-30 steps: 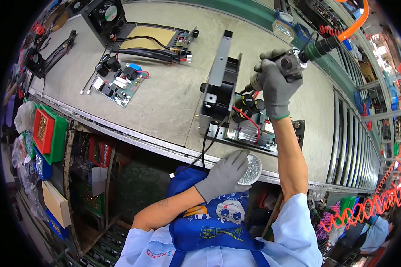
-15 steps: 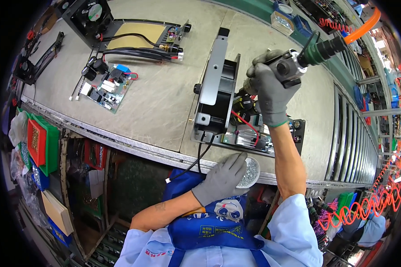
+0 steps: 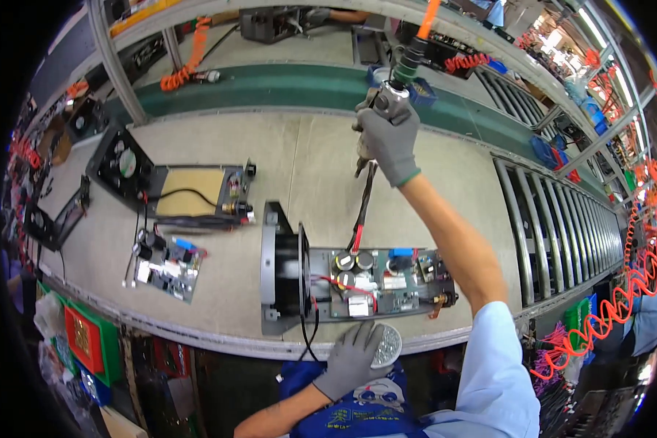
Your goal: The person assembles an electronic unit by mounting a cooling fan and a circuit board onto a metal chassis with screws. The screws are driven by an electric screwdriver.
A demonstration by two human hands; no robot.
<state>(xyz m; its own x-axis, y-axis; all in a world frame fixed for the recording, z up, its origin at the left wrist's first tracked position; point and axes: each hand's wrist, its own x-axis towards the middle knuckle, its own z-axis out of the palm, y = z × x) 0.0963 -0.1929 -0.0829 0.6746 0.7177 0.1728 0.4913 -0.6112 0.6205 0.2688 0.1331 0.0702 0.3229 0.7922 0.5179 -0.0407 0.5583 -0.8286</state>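
Note:
My right hand [image 3: 390, 142] grips an air screwdriver [image 3: 394, 98] with an orange hose, raised over the far part of the bench. A dark cable bundle [image 3: 365, 204] rises from the circuit board [image 3: 387, 281] toward this hand; whether the hand touches it, I cannot tell. The board lies in a black metal chassis, whose upright fan frame [image 3: 285, 270] stands at its left end. At the bench's near edge my left hand [image 3: 354, 358] is closed at the side of a white bowl [image 3: 397, 344] of small metal screws, its thumb side hidden.
Left on the bench [image 3: 226, 270] are another fan chassis [image 3: 190, 193], a loose circuit board [image 3: 171, 266] and a black fan frame [image 3: 58, 219]. A roller conveyor [image 3: 555, 233] lies right, a green belt [image 3: 270, 87] beyond. Red and green bins [image 3: 84, 339] hang lower left.
My right hand has lifted the screwdriver away from the chassis toward the far side. The view has tilted up, showing the belt. My left hand remains at the bowl.

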